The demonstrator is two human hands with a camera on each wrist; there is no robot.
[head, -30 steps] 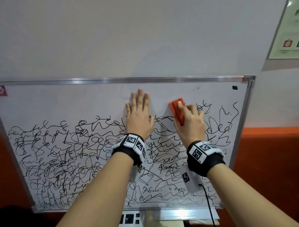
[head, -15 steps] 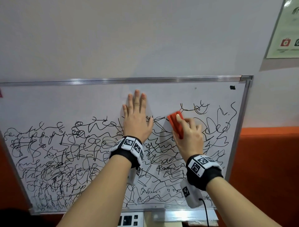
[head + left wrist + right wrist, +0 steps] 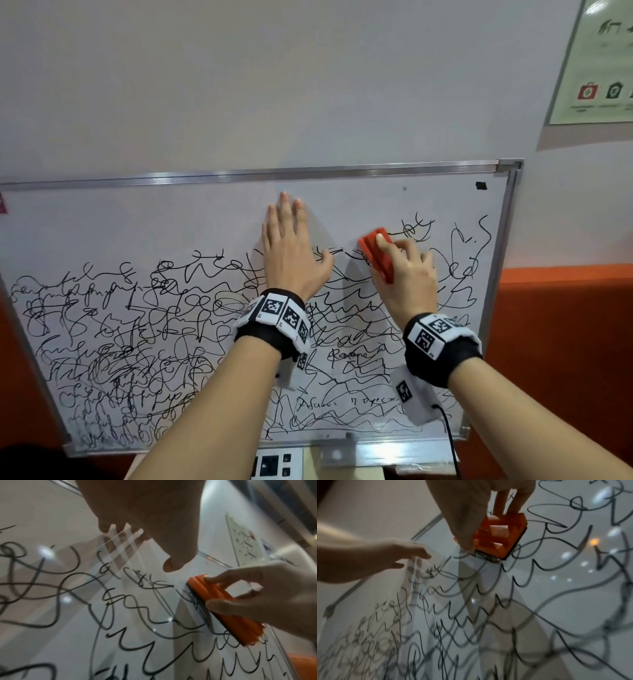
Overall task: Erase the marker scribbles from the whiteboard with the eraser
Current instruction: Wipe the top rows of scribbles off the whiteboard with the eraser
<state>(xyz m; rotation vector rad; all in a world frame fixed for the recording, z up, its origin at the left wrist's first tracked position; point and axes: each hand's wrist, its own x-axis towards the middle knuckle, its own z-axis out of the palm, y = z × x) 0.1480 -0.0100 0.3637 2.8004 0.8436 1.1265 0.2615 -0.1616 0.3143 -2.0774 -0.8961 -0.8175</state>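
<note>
A framed whiteboard (image 3: 171, 212) leans on the wall, its lower two thirds covered in black marker scribbles (image 3: 130, 325). My right hand (image 3: 404, 270) grips an orange eraser (image 3: 376, 253) and holds it flat against the board over the top scribbles, right of centre. In the left wrist view the eraser (image 3: 228, 609) lies on the lines with fingers (image 3: 223, 609) wrapped around it. The right wrist view has the eraser (image 3: 494, 536) below the fingers (image 3: 465, 524). My left hand (image 3: 291, 250) presses flat on the board, fingers straight, just left of the eraser.
The board's metal frame (image 3: 507, 274) runs close on the right. An orange wall panel (image 3: 565, 342) lies beyond it. A poster (image 3: 603, 65) hangs on the wall at top right. A tray ledge (image 3: 376, 454) runs under the board, with a socket strip (image 3: 274, 466) beside it.
My right hand slid the eraser down over the top scribbles, then back up a little. The left hand has stayed flat on the board.
</note>
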